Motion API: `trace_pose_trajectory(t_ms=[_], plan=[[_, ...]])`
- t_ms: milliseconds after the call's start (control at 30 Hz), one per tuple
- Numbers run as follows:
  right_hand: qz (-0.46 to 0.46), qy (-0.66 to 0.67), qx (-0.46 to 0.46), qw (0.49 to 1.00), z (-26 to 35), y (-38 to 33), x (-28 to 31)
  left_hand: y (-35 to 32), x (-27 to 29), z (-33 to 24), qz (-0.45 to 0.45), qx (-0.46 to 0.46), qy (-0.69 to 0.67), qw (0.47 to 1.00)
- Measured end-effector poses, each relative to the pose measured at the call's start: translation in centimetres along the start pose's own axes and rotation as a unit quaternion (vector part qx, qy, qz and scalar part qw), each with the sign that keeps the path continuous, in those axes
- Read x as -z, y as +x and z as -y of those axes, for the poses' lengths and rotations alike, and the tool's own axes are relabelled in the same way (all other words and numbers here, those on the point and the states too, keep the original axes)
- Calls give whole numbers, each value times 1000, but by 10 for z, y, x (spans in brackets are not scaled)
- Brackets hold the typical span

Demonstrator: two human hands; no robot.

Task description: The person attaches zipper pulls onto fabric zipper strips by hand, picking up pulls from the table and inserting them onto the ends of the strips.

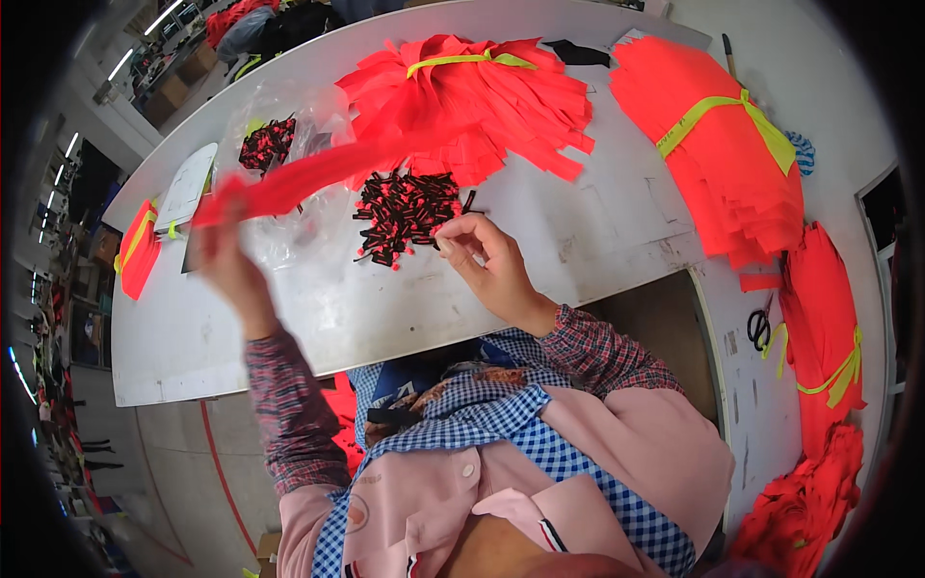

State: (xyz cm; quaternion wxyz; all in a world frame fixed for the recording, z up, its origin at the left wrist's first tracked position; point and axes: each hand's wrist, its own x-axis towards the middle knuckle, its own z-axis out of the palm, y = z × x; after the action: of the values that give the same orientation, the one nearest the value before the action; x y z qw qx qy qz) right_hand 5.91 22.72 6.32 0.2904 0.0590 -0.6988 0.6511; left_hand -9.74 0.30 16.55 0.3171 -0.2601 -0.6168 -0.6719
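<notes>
My left hand (229, 258), blurred by motion, grips one end of a long neon-red fabric strip (328, 166). The strip stretches to the right, over a clear plastic bag and toward a fanned bundle of red strips (472, 106) tied with a yellow band. A heap of small black-and-red pieces (407, 214), like short cord pulls, lies in front of that bundle. My right hand (493, 270) is at the heap's right edge. Its thumb and forefinger are pinched together, with a small dark piece showing at the tips.
The clear plastic bag (289, 231) holds more black-and-red pieces (267, 144). Left of it are a white board (187, 188) and a small red bundle (138, 252). Large tied red bundles (713, 144) (824, 318) lie to the right, with black scissors (759, 328) nearby.
</notes>
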Motion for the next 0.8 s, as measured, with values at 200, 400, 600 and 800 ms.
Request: trace_pose_trajectory(t_ms=[200,400,600,800], plan=[[67,-1,-13,998,-1,-12,-11,69,166,-144,-207,-269,96,936],[184,92,-21,978,31,-6,-47,-50,71,-137,71,153,213,962],[172,106,-66,977,19,-11,-64,-128,37,-66,323,237,221,889],[217,152,-163,950,3,-16,-54,-149,33,-45,278,323,61,903]])
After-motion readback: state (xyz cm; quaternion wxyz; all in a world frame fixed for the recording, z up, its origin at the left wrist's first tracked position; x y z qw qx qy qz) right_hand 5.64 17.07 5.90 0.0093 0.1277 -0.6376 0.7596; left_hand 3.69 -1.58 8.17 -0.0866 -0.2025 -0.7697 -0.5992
